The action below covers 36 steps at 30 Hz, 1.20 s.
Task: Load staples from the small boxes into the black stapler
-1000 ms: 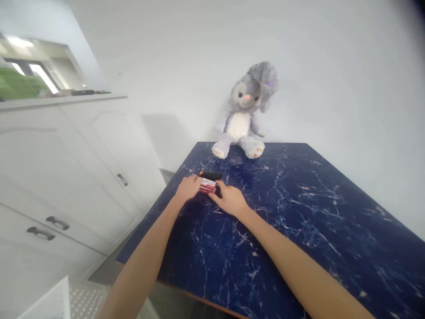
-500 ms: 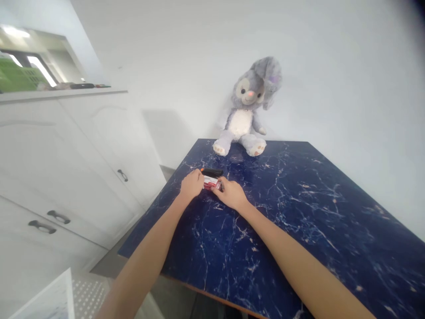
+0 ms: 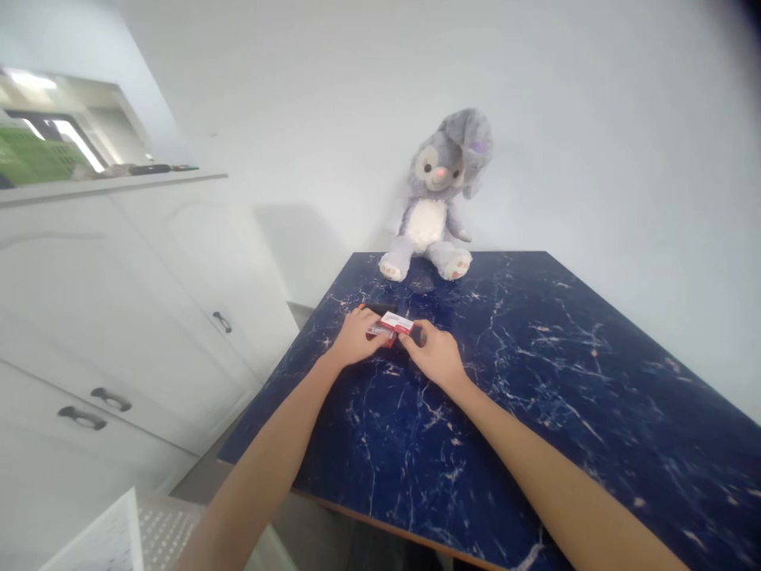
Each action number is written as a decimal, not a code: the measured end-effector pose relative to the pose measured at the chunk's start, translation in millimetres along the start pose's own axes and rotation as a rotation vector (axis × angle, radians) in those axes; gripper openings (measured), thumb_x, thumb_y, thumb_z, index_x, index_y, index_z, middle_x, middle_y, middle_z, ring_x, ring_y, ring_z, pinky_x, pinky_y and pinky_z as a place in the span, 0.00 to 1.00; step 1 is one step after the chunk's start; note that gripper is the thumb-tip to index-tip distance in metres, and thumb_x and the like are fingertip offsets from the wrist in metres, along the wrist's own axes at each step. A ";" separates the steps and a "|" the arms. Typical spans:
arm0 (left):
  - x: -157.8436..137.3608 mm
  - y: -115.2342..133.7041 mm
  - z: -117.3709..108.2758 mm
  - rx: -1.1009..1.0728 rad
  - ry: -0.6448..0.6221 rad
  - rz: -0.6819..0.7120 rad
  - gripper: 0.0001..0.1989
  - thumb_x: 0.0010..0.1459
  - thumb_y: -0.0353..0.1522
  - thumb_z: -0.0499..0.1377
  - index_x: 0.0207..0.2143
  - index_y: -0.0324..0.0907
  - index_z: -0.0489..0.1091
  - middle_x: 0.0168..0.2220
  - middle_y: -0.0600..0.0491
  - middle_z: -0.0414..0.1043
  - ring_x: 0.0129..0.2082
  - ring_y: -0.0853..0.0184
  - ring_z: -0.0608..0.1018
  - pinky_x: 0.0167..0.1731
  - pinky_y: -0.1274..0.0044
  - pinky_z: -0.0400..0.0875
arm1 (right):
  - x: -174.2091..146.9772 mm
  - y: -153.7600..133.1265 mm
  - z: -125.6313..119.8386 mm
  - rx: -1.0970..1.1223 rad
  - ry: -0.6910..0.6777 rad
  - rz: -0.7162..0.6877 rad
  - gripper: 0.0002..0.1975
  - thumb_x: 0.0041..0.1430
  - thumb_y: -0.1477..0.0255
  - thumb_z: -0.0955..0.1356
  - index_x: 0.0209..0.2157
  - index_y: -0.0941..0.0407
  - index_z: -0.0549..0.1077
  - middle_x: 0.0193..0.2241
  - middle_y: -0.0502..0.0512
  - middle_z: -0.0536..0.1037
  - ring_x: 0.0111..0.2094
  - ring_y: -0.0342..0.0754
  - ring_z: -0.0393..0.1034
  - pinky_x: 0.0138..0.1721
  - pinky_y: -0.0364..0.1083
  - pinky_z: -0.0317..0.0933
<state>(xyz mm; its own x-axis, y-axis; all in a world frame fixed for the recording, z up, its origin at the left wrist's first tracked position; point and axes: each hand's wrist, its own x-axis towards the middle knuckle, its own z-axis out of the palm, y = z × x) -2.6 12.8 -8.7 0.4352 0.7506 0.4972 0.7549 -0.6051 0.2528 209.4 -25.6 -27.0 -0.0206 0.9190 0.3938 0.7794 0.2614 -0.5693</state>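
Note:
My right hand [image 3: 438, 354] pinches a small red-and-white box [image 3: 397, 322] between thumb and fingers, raised a little. Its white top faces up. Partly under it is a second red box [image 3: 381, 334], held by my left hand [image 3: 355, 336], whose fingers curl over its left side. Just behind the boxes lies a black object with an orange end [image 3: 380, 308], partly covered by my left fingers; its kind cannot be made out.
The blue marble-patterned table [image 3: 535, 357] stands against a white wall. A grey plush rabbit [image 3: 426, 222] sits at its back edge. White cabinets [image 3: 148, 317] stand at the left, with a green basket [image 3: 36, 155] above. A white-framed panel [image 3: 98, 539] is at lower left.
My right hand has moved right and up with one red-and-white box, partly uncovering the second box. My left hand has shifted slightly right onto that second box. The view has tilted slightly.

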 end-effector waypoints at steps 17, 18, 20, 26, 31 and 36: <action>6.3 -8.0 -5.0 -0.370 0.221 -0.207 0.18 0.51 0.39 0.67 0.44 0.45 0.75 0.38 0.53 0.73 0.39 0.65 0.76 0.45 0.72 0.70 | -5.4 23.3 -34.8 -0.168 -0.266 -0.121 0.15 0.59 0.57 0.68 0.40 0.52 0.74 0.27 0.50 0.78 0.30 0.48 0.73 0.31 0.43 0.55; 7.1 -7.0 -3.2 -0.399 0.248 -0.244 0.19 0.51 0.39 0.67 0.46 0.45 0.74 0.39 0.52 0.73 0.39 0.65 0.76 0.45 0.72 0.71 | -5.9 20.2 -33.2 -0.193 -0.282 -0.116 0.15 0.59 0.56 0.68 0.40 0.53 0.74 0.28 0.51 0.79 0.31 0.49 0.73 0.32 0.43 0.55; 9.5 -4.3 1.3 -0.474 0.331 -0.339 0.22 0.52 0.40 0.66 0.49 0.44 0.73 0.39 0.51 0.74 0.39 0.64 0.76 0.45 0.72 0.72 | -6.8 12.5 -28.7 -0.236 -0.308 -0.107 0.17 0.59 0.54 0.67 0.40 0.53 0.74 0.30 0.53 0.79 0.33 0.50 0.74 0.32 0.44 0.56; 15.4 -0.6 3.5 -0.571 0.461 -0.473 0.23 0.52 0.41 0.66 0.48 0.42 0.72 0.41 0.49 0.75 0.39 0.64 0.77 0.43 0.73 0.72 | -10.6 -6.3 -14.6 -0.276 -0.288 -0.110 0.19 0.61 0.52 0.65 0.41 0.53 0.74 0.31 0.55 0.80 0.32 0.51 0.75 0.32 0.44 0.57; 14.7 -14.5 -5.1 -0.535 0.610 -0.602 0.22 0.53 0.43 0.65 0.46 0.42 0.73 0.42 0.49 0.75 0.41 0.64 0.77 0.43 0.72 0.72 | -12.4 -3.5 -11.5 -0.219 -0.190 -0.081 0.19 0.62 0.52 0.64 0.45 0.51 0.73 0.30 0.52 0.80 0.32 0.50 0.75 0.31 0.44 0.56; 11.2 -24.5 -3.8 -0.436 0.638 -0.660 0.18 0.53 0.41 0.65 0.43 0.42 0.72 0.40 0.50 0.75 0.39 0.65 0.76 0.44 0.72 0.71 | -7.7 -9.2 -2.5 -0.238 -0.174 -0.067 0.20 0.63 0.52 0.64 0.47 0.51 0.72 0.29 0.52 0.80 0.31 0.51 0.76 0.31 0.44 0.57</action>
<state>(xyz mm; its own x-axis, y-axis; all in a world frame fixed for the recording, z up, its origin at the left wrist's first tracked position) -18.1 35.0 -6.2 -0.4434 0.7654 0.4665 0.4496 -0.2604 0.8544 204.0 -35.7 -23.1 -0.1684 0.9441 0.2834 0.8970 0.2660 -0.3530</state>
